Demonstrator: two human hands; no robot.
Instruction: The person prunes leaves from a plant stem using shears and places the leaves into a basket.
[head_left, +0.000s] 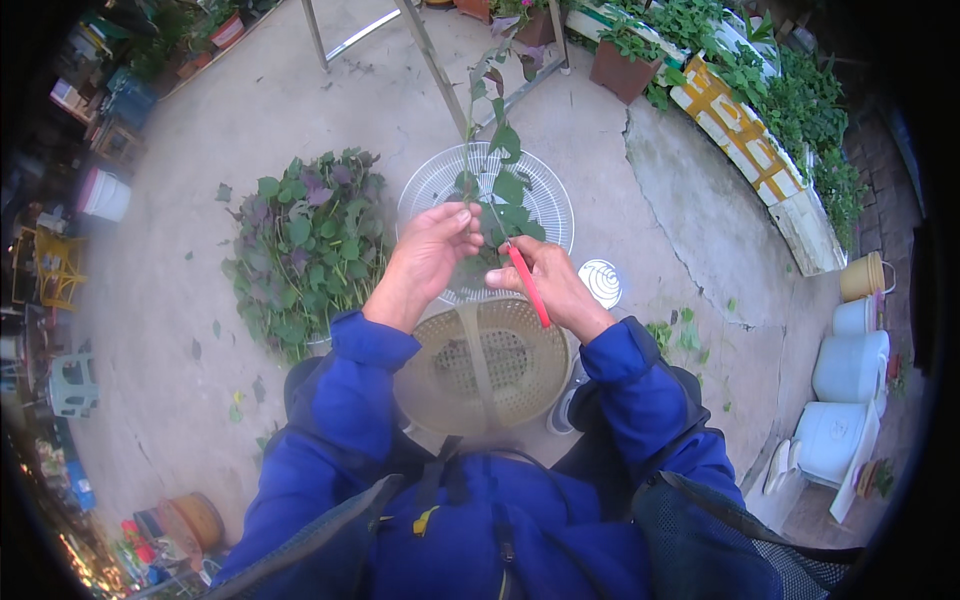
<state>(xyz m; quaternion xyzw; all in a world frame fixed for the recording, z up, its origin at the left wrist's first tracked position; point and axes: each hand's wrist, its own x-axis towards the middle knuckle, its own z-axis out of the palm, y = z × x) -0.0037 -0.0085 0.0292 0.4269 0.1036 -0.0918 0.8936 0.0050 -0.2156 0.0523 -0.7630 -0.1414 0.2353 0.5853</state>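
My left hand (442, 244) pinches the stem of a leafy vine cutting (471, 135), which stands up from the fingers with green and purplish leaves. In my right hand (551, 281) is a pair of scissors with red handles (529, 286); the blades point up beside the cutting's leaves. Beyond both hands lies a round white wire basket (556, 196) with some green leaves in it. Nearer my body is a tan perforated plastic basket (412, 375) with a band-like handle across it. A large heap of leafy vine cuttings (307, 247) lies to the left.
A metal-legged stand (431, 67) rises beyond the wire basket. A white spiral-patterned disc (600, 283) lies right of it. Loose leaves (688, 336) are scattered on the cracked concrete floor. Planters (750, 135) line the upper right, pale blue containers (851, 367) the right. A green plastic stool (73, 385) stands far left.
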